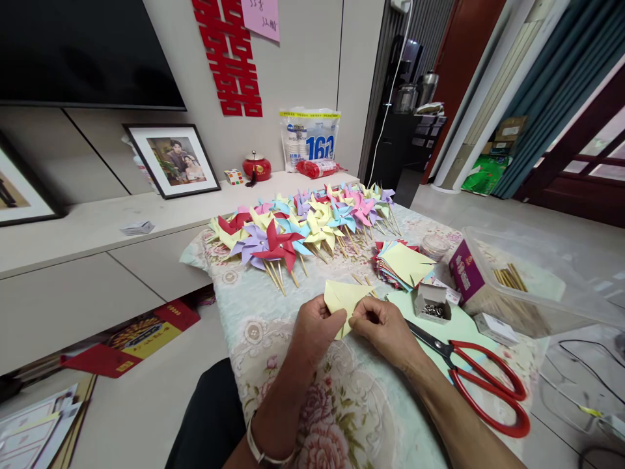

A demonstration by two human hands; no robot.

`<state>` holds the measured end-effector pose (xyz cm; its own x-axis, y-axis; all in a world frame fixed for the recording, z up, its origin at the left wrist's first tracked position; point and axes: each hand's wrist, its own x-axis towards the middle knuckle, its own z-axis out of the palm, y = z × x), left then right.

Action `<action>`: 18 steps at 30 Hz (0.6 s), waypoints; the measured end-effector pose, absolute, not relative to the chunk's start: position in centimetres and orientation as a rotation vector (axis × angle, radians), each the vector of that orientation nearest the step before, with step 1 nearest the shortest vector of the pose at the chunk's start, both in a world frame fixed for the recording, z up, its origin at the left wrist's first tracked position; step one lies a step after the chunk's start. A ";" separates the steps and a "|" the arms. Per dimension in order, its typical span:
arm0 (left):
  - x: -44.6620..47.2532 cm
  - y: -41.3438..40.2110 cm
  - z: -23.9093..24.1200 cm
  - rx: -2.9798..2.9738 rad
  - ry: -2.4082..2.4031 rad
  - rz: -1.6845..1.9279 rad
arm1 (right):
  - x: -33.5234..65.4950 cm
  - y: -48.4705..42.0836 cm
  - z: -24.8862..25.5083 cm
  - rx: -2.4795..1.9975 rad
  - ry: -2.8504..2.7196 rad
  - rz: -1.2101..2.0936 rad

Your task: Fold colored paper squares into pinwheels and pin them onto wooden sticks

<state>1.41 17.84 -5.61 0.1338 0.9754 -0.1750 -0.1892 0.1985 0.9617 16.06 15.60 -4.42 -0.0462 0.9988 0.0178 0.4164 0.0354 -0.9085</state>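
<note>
A pale yellow sheet of paper [344,294] with cut slits is held over the near side of the table. My left hand [315,327] grips its left part, thumb on top. My right hand [383,322] pinches the paper near its middle with thumb and index finger. Whether a small pin sits in that pinch is hidden. Scissors [469,374] with red handles lie right of my right hand, on a pale green sheet [405,303]. Beside them stands a small open box [432,305] of metal fasteners. Behind it is a stack of coloured paper squares [405,264].
Many finished paper pinwheels [283,244] on sticks cover the table's far side. A clear plastic bin [532,293] with wooden sticks stands at the right edge, next to a small white box [495,328]. A cabinet [97,241] runs along the wall at left.
</note>
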 end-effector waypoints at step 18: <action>0.8 17.7 -5.0 0.950 1.035 0.932 | 18.3 16.1 -3.9 -1.226 -1.151 0.775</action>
